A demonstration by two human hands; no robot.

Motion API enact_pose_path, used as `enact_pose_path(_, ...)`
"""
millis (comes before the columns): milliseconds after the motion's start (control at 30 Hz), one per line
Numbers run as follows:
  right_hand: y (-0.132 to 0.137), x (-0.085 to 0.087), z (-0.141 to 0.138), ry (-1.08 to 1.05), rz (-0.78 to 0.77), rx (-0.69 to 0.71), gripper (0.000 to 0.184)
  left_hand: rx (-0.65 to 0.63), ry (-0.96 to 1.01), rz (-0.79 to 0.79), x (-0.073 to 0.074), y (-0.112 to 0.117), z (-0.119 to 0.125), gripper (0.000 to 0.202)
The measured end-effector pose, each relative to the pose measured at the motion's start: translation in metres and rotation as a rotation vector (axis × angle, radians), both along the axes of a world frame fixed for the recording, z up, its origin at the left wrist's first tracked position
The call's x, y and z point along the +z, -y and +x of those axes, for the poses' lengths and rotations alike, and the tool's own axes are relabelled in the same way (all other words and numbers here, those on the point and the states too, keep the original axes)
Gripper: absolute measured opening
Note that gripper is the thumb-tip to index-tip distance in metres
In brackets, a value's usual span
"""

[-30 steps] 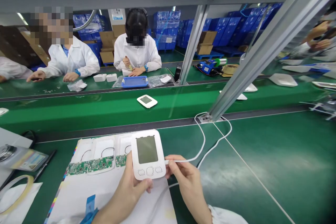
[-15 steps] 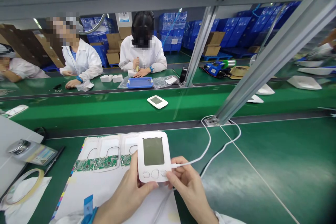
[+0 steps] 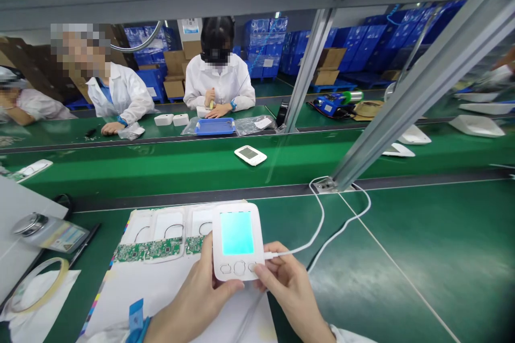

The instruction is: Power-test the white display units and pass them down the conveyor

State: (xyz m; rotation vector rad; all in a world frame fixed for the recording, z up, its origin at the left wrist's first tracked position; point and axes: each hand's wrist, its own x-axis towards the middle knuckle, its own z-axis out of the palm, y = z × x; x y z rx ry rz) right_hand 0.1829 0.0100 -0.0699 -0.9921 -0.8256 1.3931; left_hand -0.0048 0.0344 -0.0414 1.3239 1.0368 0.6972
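Note:
A white display unit (image 3: pixel 237 274) with a square screen and a row of buttons is tilted up before me, its screen lit bright cyan. My left hand (image 3: pixel 197 289) grips it along the left side and bottom edge, thumb at the front. The plug of a white cable (image 3: pixel 295 250) sits in the unit's right side. My right hand (image 3: pixel 287 284) pinches the lower right corner beside that plug, its thumb by the right button. The fingers behind the unit are hidden. Behind it lie white housings with green circuit boards (image 3: pixel 163 248) on a white sheet (image 3: pixel 132 300).
Another display unit (image 3: pixel 250 155) rides on the green conveyor belt (image 3: pixel 169 166), with more white parts at right. A metal post (image 3: pixel 386 107) slants up from the bench. Tape (image 3: pixel 40 295) and a metal-topped bottle (image 3: pixel 52 231) lie left. Co-workers (image 3: pixel 219 75) sit across the belt.
The unit's screen has gone from dull grey to bright cyan. The things on the belt have moved to the right. Both my hands keep their hold. A co-worker at left has leaned further left.

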Motion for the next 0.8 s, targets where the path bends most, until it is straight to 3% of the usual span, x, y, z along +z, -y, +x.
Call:
enact_pose_path(500,0.0011,-0.0019,-0.0011,-0.028,0.007,0.013,0.035,0.037,0.032,0.006,-0.0045,0.0018,-0.0011,0.072)
enact_pose_path(800,0.0016,-0.0045,-0.0002,-0.017,-0.006,0.031,0.038,0.008,-0.045,0.017,0.003,0.0005,0.002,0.07)
